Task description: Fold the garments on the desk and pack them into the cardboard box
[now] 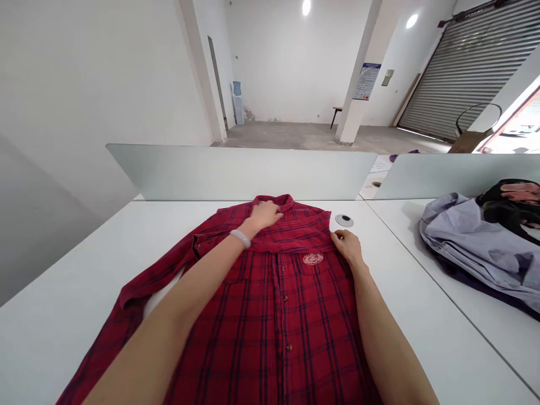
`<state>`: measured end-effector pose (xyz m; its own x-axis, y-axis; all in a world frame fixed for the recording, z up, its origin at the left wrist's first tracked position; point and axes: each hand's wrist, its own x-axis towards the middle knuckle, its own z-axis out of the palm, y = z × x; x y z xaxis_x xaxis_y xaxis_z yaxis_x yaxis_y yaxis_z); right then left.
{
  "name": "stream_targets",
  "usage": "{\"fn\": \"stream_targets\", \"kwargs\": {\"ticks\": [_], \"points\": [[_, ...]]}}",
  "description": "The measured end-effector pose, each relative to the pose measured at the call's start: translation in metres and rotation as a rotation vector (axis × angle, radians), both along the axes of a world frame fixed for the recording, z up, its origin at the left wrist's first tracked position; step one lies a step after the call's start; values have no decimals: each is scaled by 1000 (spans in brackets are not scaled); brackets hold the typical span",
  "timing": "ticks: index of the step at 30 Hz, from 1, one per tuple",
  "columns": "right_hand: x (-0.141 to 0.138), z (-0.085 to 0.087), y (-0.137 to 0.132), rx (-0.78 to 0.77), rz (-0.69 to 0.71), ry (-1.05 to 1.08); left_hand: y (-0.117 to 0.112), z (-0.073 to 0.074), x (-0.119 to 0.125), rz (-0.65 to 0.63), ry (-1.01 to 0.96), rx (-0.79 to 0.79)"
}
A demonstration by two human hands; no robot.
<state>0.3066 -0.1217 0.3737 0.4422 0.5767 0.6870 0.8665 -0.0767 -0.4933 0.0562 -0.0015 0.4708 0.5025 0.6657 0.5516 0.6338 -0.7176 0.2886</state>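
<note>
A red plaid shirt [261, 326] with dark blue lines lies buttoned, front up, collar at the far end. One sleeve [295, 233] is laid across the chest, its cuff toward the left; the other sleeve [143, 281] stretches down and left. My left hand [265, 215], with a pale bangle on the wrist, rests on the cloth just below the collar, fingers loosely bent and apart. At the right shoulder edge, my right hand [348, 246] pinches the shirt between thumb and fingers. A light round emblem [313, 259] shows on the chest near it.
The white table [59, 304] has a frosted divider [253, 171] along its far edge. A round cable-hole cover [345, 220] lies beyond my right hand. Past a table seam, piled clothes [476, 242], grey and dark, lie on the right.
</note>
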Motion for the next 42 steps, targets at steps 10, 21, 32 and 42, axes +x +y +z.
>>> {"fn": "stream_targets", "kwargs": {"ticks": [10,21,32,42], "points": [[0,2,-5,73,7,101,5,0,185,-206,18,-100],[21,11,-20,15,491,154,15,-23,218,-178,-16,9],[30,15,-27,-343,474,118,12,-2,140,-340,-2,93],[19,17,-22,-352,268,51,45,-6,-106,11,239,-209]]}}
